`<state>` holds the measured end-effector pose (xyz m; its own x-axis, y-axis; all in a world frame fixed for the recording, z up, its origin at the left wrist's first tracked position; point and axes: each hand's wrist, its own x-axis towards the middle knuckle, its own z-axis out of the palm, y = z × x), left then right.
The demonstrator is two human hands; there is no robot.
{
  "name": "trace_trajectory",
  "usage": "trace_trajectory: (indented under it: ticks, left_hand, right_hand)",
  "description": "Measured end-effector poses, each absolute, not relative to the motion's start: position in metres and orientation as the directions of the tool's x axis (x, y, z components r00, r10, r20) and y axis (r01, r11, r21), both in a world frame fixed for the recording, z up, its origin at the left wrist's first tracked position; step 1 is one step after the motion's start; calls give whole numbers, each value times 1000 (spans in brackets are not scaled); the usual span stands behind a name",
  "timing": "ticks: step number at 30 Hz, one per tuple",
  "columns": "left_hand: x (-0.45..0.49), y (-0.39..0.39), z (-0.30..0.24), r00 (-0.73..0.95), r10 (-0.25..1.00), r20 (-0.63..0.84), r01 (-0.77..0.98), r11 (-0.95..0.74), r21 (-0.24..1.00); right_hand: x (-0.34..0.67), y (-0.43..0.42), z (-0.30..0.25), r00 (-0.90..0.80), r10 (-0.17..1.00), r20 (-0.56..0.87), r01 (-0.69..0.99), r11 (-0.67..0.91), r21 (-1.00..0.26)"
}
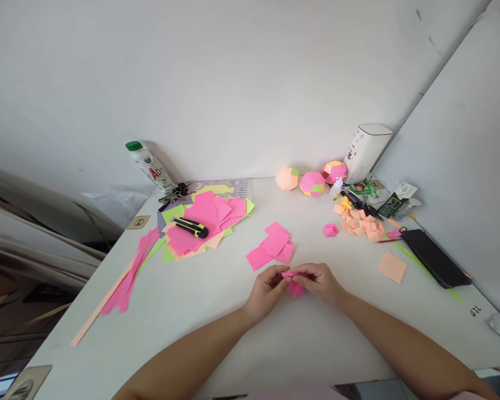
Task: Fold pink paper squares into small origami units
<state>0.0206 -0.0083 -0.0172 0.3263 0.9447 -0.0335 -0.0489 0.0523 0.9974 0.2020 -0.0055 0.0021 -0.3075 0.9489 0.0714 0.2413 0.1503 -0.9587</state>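
Observation:
Between my two hands is a pink paper square (296, 288), partly folded along its upper edge. My left hand (268, 290) pinches the fold's left end with thumb and fingers. At the other end my right hand (321, 282) grips the same paper, its thumb on top. Fingers cover much of the fold. Just beyond my hands lie several loose pink squares (275, 242), overlapping each other. A small folded pink piece (330, 230) rests farther right, near a heap of folded peach pieces (364, 224).
A yellow-black utility knife (190, 226) lies on a pile of coloured paper (208, 214) at left, beside paper strips (129, 272). Three paper balls (312, 184) stand by the wall. A white bottle (152, 168), peach square (392, 267) and black pouch (435, 258) flank the workspace.

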Motion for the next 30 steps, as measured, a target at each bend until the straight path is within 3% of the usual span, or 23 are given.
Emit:
trace_trajectory:
  ticks: [17, 30]
  left_hand:
    - [21, -8, -8, 332, 943, -34, -16, 42, 999]
    - [22, -10, 1, 325, 944, -56, -60, 79, 995]
  right_hand:
    - [204, -3, 3, -353, 935, -16, 148, 38, -988]
    - [204, -4, 5, -361, 933, -4, 140, 50, -989]
